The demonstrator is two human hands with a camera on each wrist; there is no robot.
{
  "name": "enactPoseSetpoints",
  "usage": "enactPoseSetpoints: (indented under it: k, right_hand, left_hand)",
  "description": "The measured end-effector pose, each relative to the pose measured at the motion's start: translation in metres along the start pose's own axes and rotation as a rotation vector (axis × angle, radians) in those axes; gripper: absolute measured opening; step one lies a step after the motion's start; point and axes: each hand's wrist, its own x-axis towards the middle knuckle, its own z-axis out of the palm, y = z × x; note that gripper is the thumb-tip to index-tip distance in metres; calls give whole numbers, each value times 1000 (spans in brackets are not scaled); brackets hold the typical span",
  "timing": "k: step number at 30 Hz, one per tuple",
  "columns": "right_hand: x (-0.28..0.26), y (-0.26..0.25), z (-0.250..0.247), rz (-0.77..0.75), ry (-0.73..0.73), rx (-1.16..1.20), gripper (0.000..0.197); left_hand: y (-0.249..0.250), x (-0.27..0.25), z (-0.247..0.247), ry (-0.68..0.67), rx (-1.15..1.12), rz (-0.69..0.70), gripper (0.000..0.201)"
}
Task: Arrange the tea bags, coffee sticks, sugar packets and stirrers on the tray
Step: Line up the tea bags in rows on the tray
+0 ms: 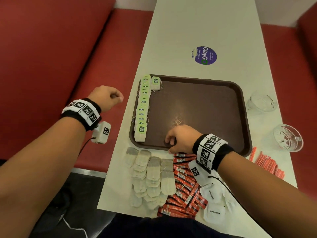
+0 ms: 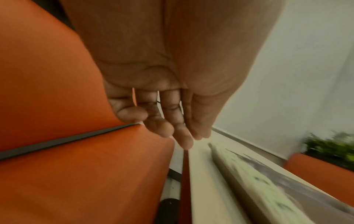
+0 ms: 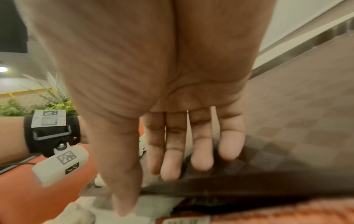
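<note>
A brown tray [image 1: 197,109] lies on the white table. A row of green-tagged tea bags [image 1: 143,107] runs along its left edge, with one more tea bag [image 1: 155,83] at the far left corner. My right hand [image 1: 178,139] hovers over the tray's near rim, fingers relaxed and holding nothing [image 3: 184,151]. My left hand [image 1: 109,97] hangs left of the table over the red bench, loosely curled and empty [image 2: 168,124]. On the table in front of the tray lie loose tea bags [image 1: 151,176], red coffee sticks [image 1: 183,184], white sugar packets [image 1: 212,198] and orange stirrers [image 1: 267,164].
Two glass cups [image 1: 261,102] [image 1: 288,137] stand right of the tray. A round purple sticker [image 1: 204,55] marks the table beyond it. Red bench seats [image 1: 51,57] flank the table on both sides.
</note>
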Motion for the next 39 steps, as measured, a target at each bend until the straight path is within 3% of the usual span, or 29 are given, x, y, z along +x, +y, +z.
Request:
enactPoseSetpoints:
  k: [6,11,18,22,30,34,39]
  right_hand:
    - [-3,-18,6,-68,10,-11,26]
    - [-6,-37,12,-220,16,4,31]
    - [2,-71,18,-328,-57,-184,52]
    - [10,-81,23,-320,-87,-300,42]
    - [11,-84,23,-309,-47,-274,26]
    - [7,-83,21,-330,47,-190,20]
    - [-3,-81,17,-286,120,-97,7]
  left_hand:
    - [35,-71,29,-316,5,233,7]
    - [32,-115,54,-452,112,309,14]
    - [17,-144,63,-342,247,262,33]
    - [9,-154,70,-338,246,237,48]
    - [5,-157,71,-304,239,239,38]
    - [3,-155,68,-313,257,272,28]
    - [-1,-147,66,-170,176,210,33]
